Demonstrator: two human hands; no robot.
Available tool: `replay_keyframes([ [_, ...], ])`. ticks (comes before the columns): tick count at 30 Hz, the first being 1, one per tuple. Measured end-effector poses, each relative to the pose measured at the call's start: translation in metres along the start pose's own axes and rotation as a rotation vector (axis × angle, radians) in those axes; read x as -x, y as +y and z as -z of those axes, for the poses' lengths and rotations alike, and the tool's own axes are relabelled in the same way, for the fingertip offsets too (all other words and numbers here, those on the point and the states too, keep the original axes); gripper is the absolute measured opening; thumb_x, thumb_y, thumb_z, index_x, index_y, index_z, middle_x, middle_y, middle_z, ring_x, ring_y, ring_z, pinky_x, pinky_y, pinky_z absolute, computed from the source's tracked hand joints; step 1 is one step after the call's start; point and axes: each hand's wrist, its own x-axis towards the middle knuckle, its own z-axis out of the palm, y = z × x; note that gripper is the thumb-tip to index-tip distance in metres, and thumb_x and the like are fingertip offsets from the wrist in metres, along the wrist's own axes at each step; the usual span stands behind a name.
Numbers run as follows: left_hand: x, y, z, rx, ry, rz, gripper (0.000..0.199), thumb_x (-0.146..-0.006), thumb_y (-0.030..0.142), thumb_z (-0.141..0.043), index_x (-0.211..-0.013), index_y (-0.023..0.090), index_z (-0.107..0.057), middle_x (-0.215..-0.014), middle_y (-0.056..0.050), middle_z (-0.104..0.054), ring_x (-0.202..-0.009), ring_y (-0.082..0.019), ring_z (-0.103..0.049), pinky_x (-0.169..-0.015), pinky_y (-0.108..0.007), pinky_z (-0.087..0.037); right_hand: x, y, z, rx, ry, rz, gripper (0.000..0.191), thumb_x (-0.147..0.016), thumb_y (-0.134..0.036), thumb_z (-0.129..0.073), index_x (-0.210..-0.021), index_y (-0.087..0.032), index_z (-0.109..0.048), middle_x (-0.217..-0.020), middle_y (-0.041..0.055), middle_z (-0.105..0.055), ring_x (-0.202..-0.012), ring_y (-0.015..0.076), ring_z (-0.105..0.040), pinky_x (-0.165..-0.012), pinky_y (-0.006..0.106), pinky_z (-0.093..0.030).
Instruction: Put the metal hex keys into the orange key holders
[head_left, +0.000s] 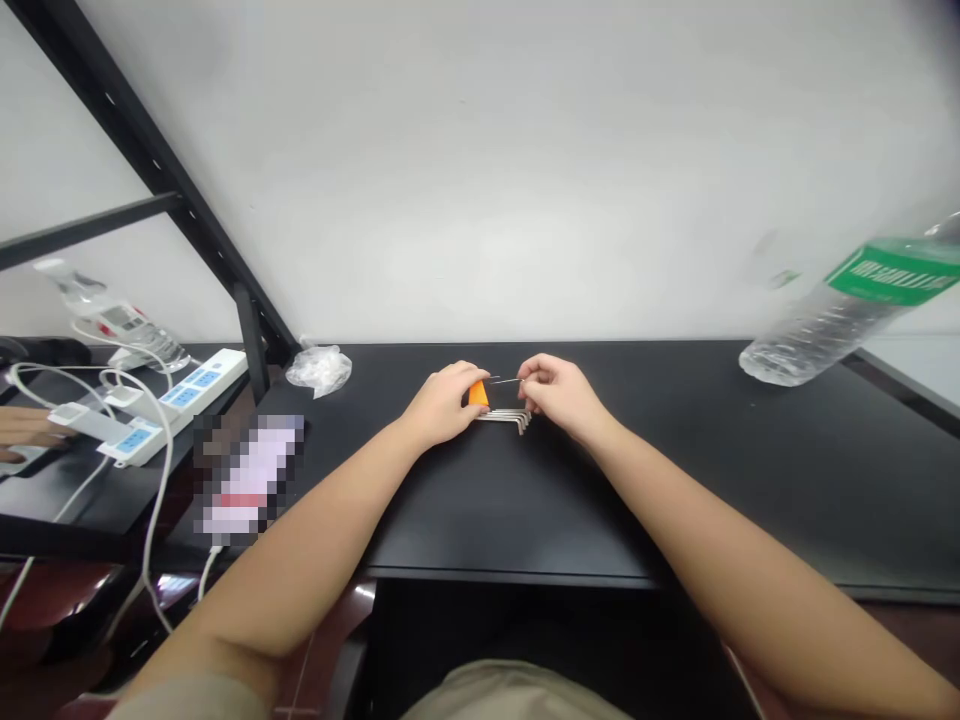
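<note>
My left hand is closed around an orange hex key holder above the black table. Several silver hex keys stick out of the holder to the right, their bent ends turned toward me. Facing it from the other side, my right hand pinches a thin hex key between thumb and fingers. This thin key points left toward the holder; whether its tip touches the holder I cannot tell. My left fingers cover part of the holder.
A crumpled clear plastic bag lies at the back left. On the left are a blurred-out phone with a cable, a white power strip and a water bottle. Another person's hand shows far left. A large green-labelled bottle stands right.
</note>
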Motion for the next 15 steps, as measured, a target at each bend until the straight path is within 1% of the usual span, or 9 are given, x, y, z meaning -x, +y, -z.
replay_keyframes([
  [1, 0.0, -0.002, 0.001, -0.006, 0.004, 0.012, 0.047, -0.083, 0.026, -0.073, -0.129, 0.025, -0.065, -0.128, -0.007, -0.065, -0.118, -0.027, -0.062, -0.105, -0.043, -0.05, -0.001, 0.001, 0.004, 0.071, 0.004, -0.014, 0.02, -0.076, -0.017, -0.056, -0.095, -0.022, -0.064, -0.074, -0.0006, -0.07, -0.058, 0.0158, -0.065, -0.056, 0.028, -0.052],
  [3, 0.0, -0.006, 0.003, 0.008, 0.024, 0.035, 0.046, -0.084, 0.027, -0.073, -0.13, 0.025, -0.065, -0.128, -0.007, -0.065, -0.118, -0.026, -0.062, -0.106, -0.043, -0.05, -0.001, 0.003, 0.01, 0.268, -0.027, -0.009, 0.02, -0.075, -0.016, -0.057, -0.091, -0.023, -0.067, -0.073, -0.0009, -0.071, -0.062, 0.0169, -0.065, -0.06, 0.029, -0.05],
  [5, 0.001, -0.009, 0.005, 0.037, 0.054, 0.051, 0.046, -0.085, 0.028, -0.073, -0.13, 0.025, -0.064, -0.128, -0.006, -0.065, -0.118, -0.025, -0.062, -0.106, -0.042, -0.05, 0.0, 0.002, 0.014, 0.472, -0.086, 0.039, 0.017, -0.075, -0.015, -0.058, -0.085, -0.024, -0.069, -0.075, -0.0002, -0.071, -0.07, 0.0182, -0.065, -0.065, 0.03, -0.048],
  [7, 0.001, -0.01, 0.005, 0.066, 0.071, 0.047, 0.047, -0.085, 0.028, -0.074, -0.13, 0.024, -0.064, -0.128, -0.007, -0.065, -0.117, -0.024, -0.063, -0.106, -0.042, -0.05, 0.003, -0.001, 0.014, 0.613, -0.142, 0.114, 0.013, -0.077, -0.015, -0.06, -0.081, -0.023, -0.069, -0.079, 0.0015, -0.071, -0.076, 0.0189, -0.064, -0.069, 0.03, -0.046],
  [10, 0.001, -0.01, 0.003, 0.094, 0.065, 0.036, 0.047, -0.084, 0.029, -0.075, -0.13, 0.024, -0.065, -0.127, -0.007, -0.065, -0.117, -0.024, -0.063, -0.106, -0.042, -0.05, 0.009, -0.005, 0.011, 0.686, -0.235, 0.223, 0.007, -0.084, -0.023, -0.063, -0.083, -0.023, -0.07, -0.087, 0.0043, -0.07, -0.079, 0.0195, -0.062, -0.072, 0.031, -0.046],
  [12, 0.001, -0.01, 0.001, 0.103, 0.061, 0.033, 0.047, -0.084, 0.029, -0.075, -0.13, 0.023, -0.065, -0.126, -0.007, -0.066, -0.116, -0.024, -0.063, -0.106, -0.043, -0.05, 0.012, -0.006, 0.009, 0.686, -0.289, 0.273, 0.008, -0.086, -0.029, -0.066, -0.088, -0.022, -0.07, -0.093, 0.0058, -0.068, -0.082, 0.0201, -0.062, -0.075, 0.032, -0.047],
  [15, 0.001, -0.01, 0.0, 0.113, 0.06, 0.027, 0.048, -0.083, 0.03, -0.076, -0.129, 0.023, -0.065, -0.126, -0.007, -0.066, -0.116, -0.025, -0.063, -0.106, -0.044, -0.05, 0.015, -0.005, 0.006, 0.674, -0.313, 0.302, 0.008, -0.087, -0.027, -0.066, -0.091, -0.022, -0.069, -0.098, 0.0071, -0.066, -0.085, 0.0201, -0.062, -0.078, 0.033, -0.048],
])
